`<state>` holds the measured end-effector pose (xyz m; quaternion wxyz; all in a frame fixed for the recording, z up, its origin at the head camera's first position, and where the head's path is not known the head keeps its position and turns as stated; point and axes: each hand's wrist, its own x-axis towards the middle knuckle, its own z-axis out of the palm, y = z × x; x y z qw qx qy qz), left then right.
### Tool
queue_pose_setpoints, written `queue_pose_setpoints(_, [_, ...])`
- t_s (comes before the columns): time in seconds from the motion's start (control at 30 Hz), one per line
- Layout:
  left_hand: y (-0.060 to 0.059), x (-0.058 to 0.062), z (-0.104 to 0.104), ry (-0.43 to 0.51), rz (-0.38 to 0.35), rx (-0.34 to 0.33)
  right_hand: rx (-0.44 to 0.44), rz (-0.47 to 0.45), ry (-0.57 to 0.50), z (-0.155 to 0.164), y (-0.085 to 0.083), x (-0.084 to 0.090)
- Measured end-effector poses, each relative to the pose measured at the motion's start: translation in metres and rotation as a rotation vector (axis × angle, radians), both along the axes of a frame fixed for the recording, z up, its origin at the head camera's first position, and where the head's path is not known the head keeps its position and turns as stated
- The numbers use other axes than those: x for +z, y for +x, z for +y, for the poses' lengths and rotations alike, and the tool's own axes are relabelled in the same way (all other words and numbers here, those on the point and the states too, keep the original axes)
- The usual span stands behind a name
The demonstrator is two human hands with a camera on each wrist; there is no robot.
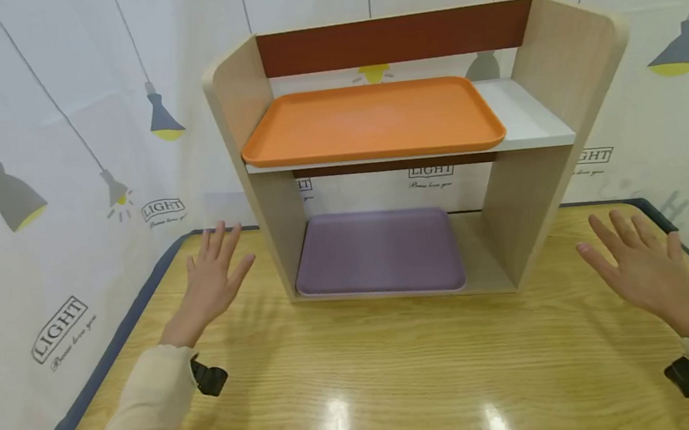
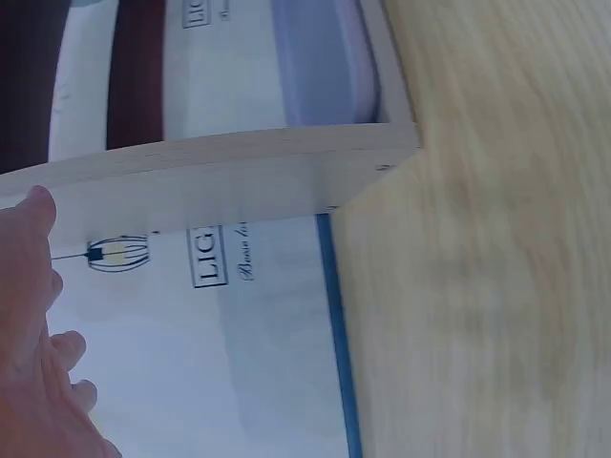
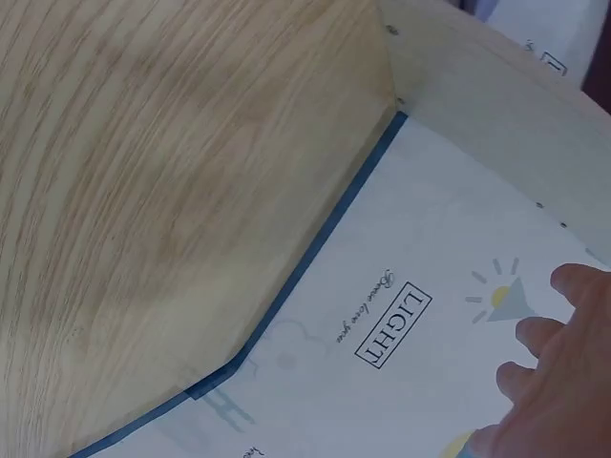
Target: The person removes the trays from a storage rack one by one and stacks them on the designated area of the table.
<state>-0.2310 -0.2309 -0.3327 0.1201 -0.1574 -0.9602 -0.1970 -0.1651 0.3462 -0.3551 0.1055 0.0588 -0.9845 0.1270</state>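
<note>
My left hand (image 1: 210, 283) is raised above the worktop (image 1: 360, 373), just left of the shelf unit (image 1: 413, 153), palm turned toward its left side panel. Fingers straight and spread, thumb out; nothing held, not touching the panel as far as the head view shows. In the left wrist view the left hand (image 2: 33, 363) sits at the frame edge with the fingertips straight, the pale wooden side panel (image 2: 220, 176) running across just beyond them.

My right hand (image 1: 645, 269) is raised on the other side, right of the shelf unit and further from it than the left. Fingers straight and fanned apart, palm facing inward, holding nothing. The right wrist view shows the right hand (image 3: 554, 382) in the lower corner, fingertips loose and uncurled, over the printed backdrop cloth (image 3: 410, 324) and the worktop edge.

The shelf unit stands upright at the back centre of the worktop, between my two hands. It has two levels between rounded wooden sides, with a dark brown rail across the top back. An orange tray (image 1: 371, 121) lies flat on the upper white shelf, shifted to the left so a strip of white shelf shows at its right. A purple tray (image 1: 379, 253) lies flat on the bottom level, also toward the left side.

White cloth printed with hanging lamps and the word LIGHT surrounds the worktop on three sides. A black strap shows at each wrist.
</note>
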Motion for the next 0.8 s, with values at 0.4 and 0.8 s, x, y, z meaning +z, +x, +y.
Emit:
queue_pose_setpoints(0.4, [0.0,0.034,0.006,0.172,0.126,-0.065,0.031,0.061,-0.026,-0.013,0.012,0.019])
queue_pose_setpoints(0.8, [0.002,0.074,0.013,0.319,0.161,-0.097,0.158,0.143,-0.113,-0.035,0.022,0.049])
